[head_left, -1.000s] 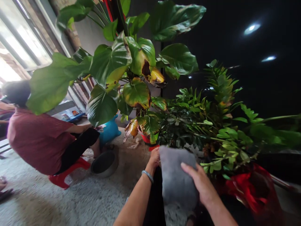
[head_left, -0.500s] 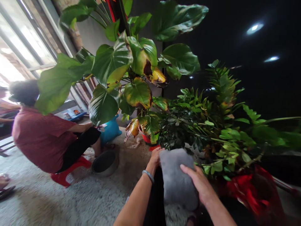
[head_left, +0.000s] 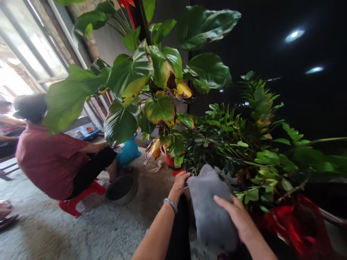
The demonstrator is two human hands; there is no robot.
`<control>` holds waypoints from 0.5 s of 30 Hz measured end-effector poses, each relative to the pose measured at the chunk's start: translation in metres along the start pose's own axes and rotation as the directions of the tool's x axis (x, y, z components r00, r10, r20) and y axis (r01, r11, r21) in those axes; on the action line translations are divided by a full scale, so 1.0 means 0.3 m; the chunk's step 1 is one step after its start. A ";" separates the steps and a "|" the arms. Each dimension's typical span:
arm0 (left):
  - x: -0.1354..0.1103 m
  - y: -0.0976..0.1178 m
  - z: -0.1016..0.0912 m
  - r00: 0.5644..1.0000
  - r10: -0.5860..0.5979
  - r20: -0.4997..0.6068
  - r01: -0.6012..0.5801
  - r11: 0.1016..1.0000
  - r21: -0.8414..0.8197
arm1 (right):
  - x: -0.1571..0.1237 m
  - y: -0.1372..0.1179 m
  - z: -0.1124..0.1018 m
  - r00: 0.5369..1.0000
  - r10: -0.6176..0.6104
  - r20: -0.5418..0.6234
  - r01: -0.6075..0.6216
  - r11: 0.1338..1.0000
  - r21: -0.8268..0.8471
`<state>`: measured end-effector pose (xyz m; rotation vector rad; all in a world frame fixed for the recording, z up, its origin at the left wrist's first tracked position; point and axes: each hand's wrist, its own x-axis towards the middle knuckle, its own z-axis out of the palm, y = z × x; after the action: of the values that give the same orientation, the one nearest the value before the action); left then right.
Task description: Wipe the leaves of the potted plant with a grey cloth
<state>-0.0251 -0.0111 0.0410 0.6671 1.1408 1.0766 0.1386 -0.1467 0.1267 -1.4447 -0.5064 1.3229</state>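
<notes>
My right hand [head_left: 235, 213] grips a soft grey plush piece [head_left: 210, 206] by its right side, thumb on top and the other fingers mostly hidden beneath. The piece is roughly rectangular, with a small bump along its top edge. My left hand [head_left: 180, 182], with a bracelet at its wrist, is closed in a pinch just left of the plush piece's upper corner. What its fingertips hold, if anything, is too small to make out. A narrow gap separates this hand from the plush.
Potted plants [head_left: 159, 108] with large leaves rise ahead, and a red bag [head_left: 300, 224] lies at right. On the left, a person [head_left: 51, 159] sits on a red stool [head_left: 81, 198] beside a dark basin [head_left: 121, 189] and a blue sack [head_left: 130, 150].
My right hand has moved the plush piece slightly right and down. A gap now shows between it and my left hand, which was touching or overlapping its corner.
</notes>
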 end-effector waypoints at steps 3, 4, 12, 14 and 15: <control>-0.015 0.004 0.005 1.000 -0.013 0.025 0.014 1.000 -0.020 | 0.076 -0.101 -0.025 0.954 -0.069 -0.290 0.140 0.964 0.228; -0.017 0.002 0.009 0.999 -0.015 0.033 0.016 1.000 -0.019 | 0.104 -0.129 -0.015 0.930 -0.081 -0.359 0.191 0.940 0.284; 0.028 -0.031 -0.002 1.000 -0.009 0.026 0.008 0.999 0.040 | 0.034 0.018 0.065 0.996 0.044 0.072 -0.041 0.998 -0.044; 0.031 -0.027 -0.012 0.999 -0.016 0.035 0.015 0.999 0.029 | -0.002 0.032 0.027 0.997 0.019 0.071 -0.011 0.994 -0.108; 0.028 -0.023 -0.014 0.999 -0.018 0.042 0.017 1.000 0.014 | -0.005 0.016 0.007 1.000 -0.006 0.028 0.008 0.997 -0.082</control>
<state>-0.0265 -0.0062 0.0305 0.6861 1.1172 1.0363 0.1346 -0.1488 0.1235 -1.4920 -0.5894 1.3315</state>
